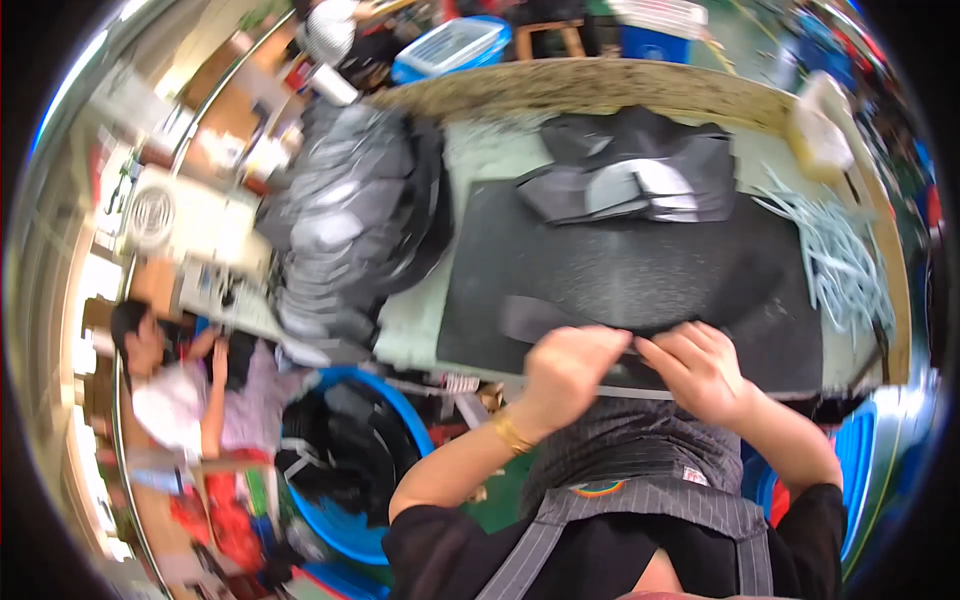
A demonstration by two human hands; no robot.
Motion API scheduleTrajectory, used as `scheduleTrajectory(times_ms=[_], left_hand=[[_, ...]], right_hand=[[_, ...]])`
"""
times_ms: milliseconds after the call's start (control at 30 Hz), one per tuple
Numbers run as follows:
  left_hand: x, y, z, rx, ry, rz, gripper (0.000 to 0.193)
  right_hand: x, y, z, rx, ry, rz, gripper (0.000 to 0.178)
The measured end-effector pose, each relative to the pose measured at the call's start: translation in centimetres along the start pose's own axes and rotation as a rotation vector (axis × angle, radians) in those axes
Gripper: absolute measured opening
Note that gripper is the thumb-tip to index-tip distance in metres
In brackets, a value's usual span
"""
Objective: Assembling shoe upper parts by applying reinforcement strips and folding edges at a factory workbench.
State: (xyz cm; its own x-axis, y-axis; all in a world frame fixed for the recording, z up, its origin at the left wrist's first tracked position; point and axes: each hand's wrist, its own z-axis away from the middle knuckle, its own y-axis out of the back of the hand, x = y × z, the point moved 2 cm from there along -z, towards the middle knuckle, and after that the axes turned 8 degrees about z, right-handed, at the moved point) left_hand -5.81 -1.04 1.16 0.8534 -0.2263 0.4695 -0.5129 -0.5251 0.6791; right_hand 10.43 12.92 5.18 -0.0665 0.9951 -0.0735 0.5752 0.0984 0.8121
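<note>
A curved strip of black sheet material [532,318] spans my two hands above the front edge of a black mat [620,275]. My left hand [575,372] is closed on it, with the fingers pinched near its middle. Close beside, my right hand [697,370] grips the same piece, and its other end [745,290] fans out blurred to the right. Farther back on the mat lies a small stack of black cut pieces [640,170] with pale grey patches.
A long overlapping pile of dark cut pieces [345,220] fills the table's left. Pale blue strips [840,260] lie at the right, near a plastic jug [822,125]. A wooden rim [600,85] borders the back. Left below, a blue tub [410,420] holds black pieces; another person [180,400] sits beyond.
</note>
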Motion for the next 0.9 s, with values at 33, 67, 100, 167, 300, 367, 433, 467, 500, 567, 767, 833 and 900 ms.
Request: scheduleTrajectory(times_ms=[33,67,100,167,300,367,433,467,500,567,767,833,900], left_hand=[[-0.4,2.5,-2.4,0.015,-0.076,-0.097,0.035],[-1.1,4.7,-3.5,0.046,-0.078,-0.324,0.039],[-2.9,6.6,-4.4,0.095,-0.085,-0.487,0.037],[-8.4,11.4,-4.4,0.149,0.052,-0.777,0.027],[-18.6,17.0,-2.0,-0.286,0.563,-1.091,0.049],[-16.3,12.9,-6.3,-0.265,0.276,-0.674,0.054],[-13.9,4.8,-10.4,-0.277,0.135,-0.318,0.057],[-12.0,0.9,-12.8,-0.248,-0.008,-0.386,0.057],[-11.1,-2.0,-14.8,-0.216,-0.148,-0.448,0.057],[-13.4,-5.0,-16.2,-0.196,-0.158,-0.385,0.055],[-12.3,-2.1,-18.3,-0.305,0.424,0.085,0.043],[-15.7,-0.7,-20.4,-0.010,0.058,-0.027,0.039],[-12.0,0.6,-21.8,0.180,0.207,-0.105,0.036]], right_hand=[[0.6,0.3,-1.4,0.081,0.015,0.060,0.049],[0.8,1.0,-2.7,0.131,0.008,0.031,0.051],[1.3,1.5,-2.9,0.162,0.006,-0.006,0.051],[2.4,1.1,-1.2,0.208,-0.021,0.013,0.042],[8.6,2.7,6.2,0.098,-0.473,0.268,0.013],[12.8,4.8,8.7,0.111,-0.812,0.408,0.013],[17.0,5.4,9.8,-0.018,-0.980,0.530,0.018],[19.2,4.5,10.7,-0.095,-1.021,0.654,0.017],[21.1,3.6,11.4,-0.179,-1.057,0.779,0.017],[23.4,3.4,11.1,-0.252,-1.029,0.732,0.016],[22.1,7.7,8.4,0.055,-1.108,-0.663,0.014],[22.9,7.0,9.0,0.228,-1.103,-1.001,0.012],[22.5,6.9,11.1,0.379,-1.171,-1.247,0.013]])
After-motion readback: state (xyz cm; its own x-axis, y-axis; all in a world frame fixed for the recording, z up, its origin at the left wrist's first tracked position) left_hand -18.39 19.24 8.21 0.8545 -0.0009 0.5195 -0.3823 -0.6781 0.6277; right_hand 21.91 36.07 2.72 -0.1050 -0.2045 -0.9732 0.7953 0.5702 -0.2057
